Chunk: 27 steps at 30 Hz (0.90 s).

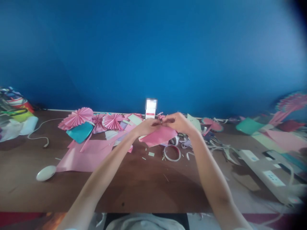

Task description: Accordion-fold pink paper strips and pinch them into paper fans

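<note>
A sheet of pink paper [158,136] is held up over the far middle of the table, its lower edge hanging toward me. My left hand [149,126] pinches its upper edge from the left. Close beside it, my right hand [177,122] grips the same edge from the right, fingers bent. The fingertips of both hands nearly meet, and what lies right between them is too small to make out. Below the paper, a roll of tape [172,153] lies flat on the brown table [144,188] among small paper scraps.
Behind my hands a phone [150,108] stands upright near the blue wall [153,51]. Folded pink paper fans [80,117] and a large pink sheet [83,156] lie left, near a white mouse [46,173]. A power strip [263,172] and teal paper [249,126] are at right.
</note>
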Motion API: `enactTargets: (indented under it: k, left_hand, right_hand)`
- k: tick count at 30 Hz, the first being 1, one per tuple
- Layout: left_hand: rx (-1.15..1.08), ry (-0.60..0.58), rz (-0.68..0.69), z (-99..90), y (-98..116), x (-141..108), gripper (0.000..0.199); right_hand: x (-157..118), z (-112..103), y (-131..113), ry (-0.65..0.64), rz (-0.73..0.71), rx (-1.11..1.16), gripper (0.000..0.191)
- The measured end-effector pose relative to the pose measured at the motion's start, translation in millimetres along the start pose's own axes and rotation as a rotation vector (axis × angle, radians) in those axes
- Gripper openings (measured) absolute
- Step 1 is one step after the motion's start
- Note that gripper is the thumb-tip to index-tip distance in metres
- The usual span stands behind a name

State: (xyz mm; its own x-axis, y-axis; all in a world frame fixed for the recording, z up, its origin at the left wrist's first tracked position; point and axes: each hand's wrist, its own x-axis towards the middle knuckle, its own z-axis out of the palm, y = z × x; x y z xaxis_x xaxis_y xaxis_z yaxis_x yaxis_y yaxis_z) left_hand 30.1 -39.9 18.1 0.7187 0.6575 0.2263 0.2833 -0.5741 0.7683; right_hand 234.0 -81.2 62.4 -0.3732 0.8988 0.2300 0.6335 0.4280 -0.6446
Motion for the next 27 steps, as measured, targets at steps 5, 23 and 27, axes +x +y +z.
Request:
enactTargets:
  k: [5,23,27]
  left_hand:
    - [-0.066,-0.059,-0.02,-1.4,-1.1,-0.2,0.024]
    - [0.078,-0.018,-0.016,0.8,-4.0,-1.2,0.025]
    - [0.066,0.005,-0.036,0.0,-1.8,-1.6,0.021]
  right_hand:
    - [-1.6,-2.8,2.2,0.019,-0.032,0.042,0.017]
    - [-3.7,-8.3,5.0,-0.017,-0.025,-0.058,0.018]
    - [-4.0,-8.8,6.1,-0.008,-0.013,-0.016,0.02]
